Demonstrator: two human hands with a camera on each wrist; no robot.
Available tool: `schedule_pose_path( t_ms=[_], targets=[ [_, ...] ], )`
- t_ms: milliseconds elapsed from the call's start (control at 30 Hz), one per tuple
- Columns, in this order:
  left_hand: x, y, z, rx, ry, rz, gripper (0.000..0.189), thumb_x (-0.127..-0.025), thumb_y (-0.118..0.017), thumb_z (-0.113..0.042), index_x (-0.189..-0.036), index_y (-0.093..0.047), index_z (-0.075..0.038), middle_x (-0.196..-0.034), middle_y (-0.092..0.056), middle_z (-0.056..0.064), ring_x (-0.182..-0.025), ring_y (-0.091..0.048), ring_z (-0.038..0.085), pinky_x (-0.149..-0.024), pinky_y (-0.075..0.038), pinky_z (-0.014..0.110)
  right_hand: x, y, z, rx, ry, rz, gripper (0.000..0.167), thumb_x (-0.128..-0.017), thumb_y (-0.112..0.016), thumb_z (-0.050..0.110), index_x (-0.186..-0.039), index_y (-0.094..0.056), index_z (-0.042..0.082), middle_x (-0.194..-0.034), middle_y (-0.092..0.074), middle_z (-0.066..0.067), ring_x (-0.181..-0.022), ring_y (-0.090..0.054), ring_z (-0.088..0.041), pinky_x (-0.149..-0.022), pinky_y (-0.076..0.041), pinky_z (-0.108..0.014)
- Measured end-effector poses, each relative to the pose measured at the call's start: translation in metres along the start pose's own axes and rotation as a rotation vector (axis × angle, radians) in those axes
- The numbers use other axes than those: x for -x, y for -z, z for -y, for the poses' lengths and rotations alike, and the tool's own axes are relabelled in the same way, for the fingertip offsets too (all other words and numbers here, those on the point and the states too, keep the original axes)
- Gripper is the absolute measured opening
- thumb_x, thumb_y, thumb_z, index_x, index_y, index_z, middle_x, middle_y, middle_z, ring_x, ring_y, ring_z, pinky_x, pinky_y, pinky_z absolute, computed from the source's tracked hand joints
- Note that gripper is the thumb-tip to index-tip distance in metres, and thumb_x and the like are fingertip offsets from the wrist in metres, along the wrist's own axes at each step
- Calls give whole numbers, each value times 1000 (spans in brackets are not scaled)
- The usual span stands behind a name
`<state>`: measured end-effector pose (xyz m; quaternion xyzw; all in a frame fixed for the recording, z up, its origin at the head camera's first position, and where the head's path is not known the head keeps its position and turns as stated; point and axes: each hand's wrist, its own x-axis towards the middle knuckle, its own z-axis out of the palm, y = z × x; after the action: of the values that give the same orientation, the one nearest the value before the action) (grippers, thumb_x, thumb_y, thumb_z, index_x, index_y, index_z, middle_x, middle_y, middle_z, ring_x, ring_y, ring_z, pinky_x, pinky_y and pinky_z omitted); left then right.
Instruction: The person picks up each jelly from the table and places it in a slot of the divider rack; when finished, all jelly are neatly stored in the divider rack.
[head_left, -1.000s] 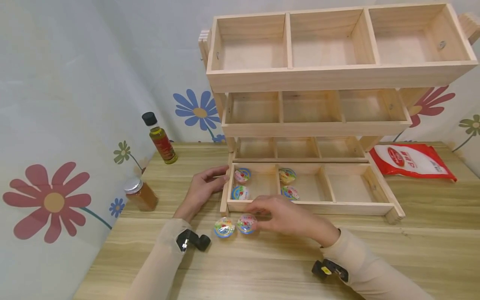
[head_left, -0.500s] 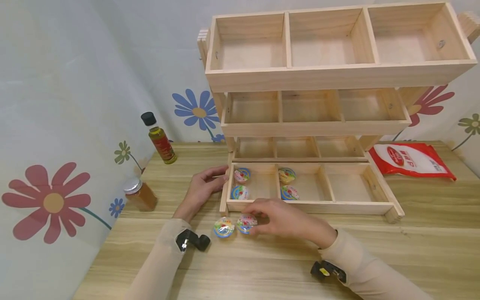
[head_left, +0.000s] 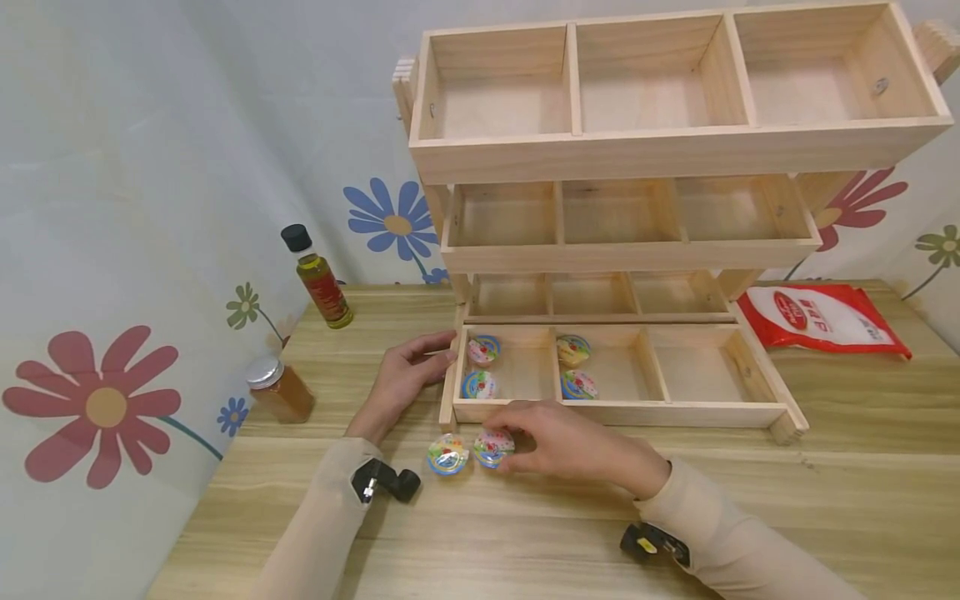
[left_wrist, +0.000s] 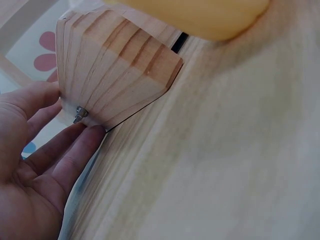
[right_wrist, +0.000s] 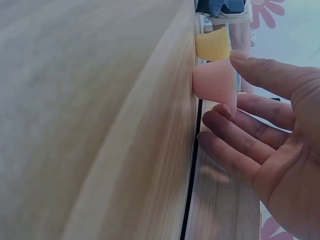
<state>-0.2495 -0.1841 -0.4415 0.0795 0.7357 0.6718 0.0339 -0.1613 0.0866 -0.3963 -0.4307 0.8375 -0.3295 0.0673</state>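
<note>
On the counter (head_left: pixel 465 533), seven o'clock from the rack (head_left: pixel 630 257), the right hand (head_left: pixel 558 439) pinches the pink cup (head_left: pixel 491 450); the yellow cup (head_left: pixel 447 456) sits at its nine. The left hand (head_left: pixel 405 377), fingers unclenched, touches the rack at eight.

Bench (head_left: pixel 525 517): wood-grain top, tan w/ greenish-grey streaks, grain approx. side to side. Wall covering (head_left: pixel 225 125): pale grey-white, floral print, soft creases; L of bench & behind it. Print, itemised: lg. red flower (head_left: pixel 105 407), L of bench; sm. blue flower (head_left: pixel 232 415), nr bench's L edge; sm. green flower (head_left: pixel 243 306), nr bench's back L corner; lg. blue flower (head_left: pixel 397 225), behind bench; second red flower (head_left: pixel 862 208), pt. hidden, behind bench's R half. Light: soft, bench shadows faint.
</note>
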Motion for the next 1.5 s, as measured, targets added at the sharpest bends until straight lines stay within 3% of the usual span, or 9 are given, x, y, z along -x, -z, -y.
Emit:
schedule_pose_path(
  t_ms=[333, 567, 1000, 1500],
  targets=[
    [-1, 0, 1, -1, 4, 4, 41, -101, -76, -14, -139, -68, 1, -135, -67, 23, -109, -72, 21, -92, -63, 33, -1, -2, -1, -7, -39, 16, 40, -92, -86, 22, -127, -73, 7, -121, -71, 3, -107, -63, -9, -98, -57, -31],
    [0, 0, -1, 4, 1, 7, 42, -101, -75, -14, -139, -67, 1, -136, -66, 23, -109, -72, 20, -92, -63, 33, -1, -3, -3, -7, -32, 9, 40, -93, -86, 25, -125, -73, 5, -114, -70, 3, -99, -64, -8, -91, -58, -27],
    [-1, 1, 0, 11, 6, 6, 42, -101, -75, -14, -139, -67, 1, -135, -67, 22, -109, -72, 21, -93, -63, 34, -1, -3, -4, -15, -56, 18, 44, -93, -86, 29, -127, -72, 5, -113, -71, 4, -101, -66, -10, -92, -59, -29],
    [0, 0, -1, -2, 6, -5, 41, -101, -76, -14, -138, -69, 0, -134, -68, 20, -110, -72, 23, -93, -63, 35, -1, -6, -3, -8, 0, 9, 43, -92, -87, 22, -126, -72, 2, -117, -71, 1, -100, -64, -10, -92, -58, -27]
  ],
)
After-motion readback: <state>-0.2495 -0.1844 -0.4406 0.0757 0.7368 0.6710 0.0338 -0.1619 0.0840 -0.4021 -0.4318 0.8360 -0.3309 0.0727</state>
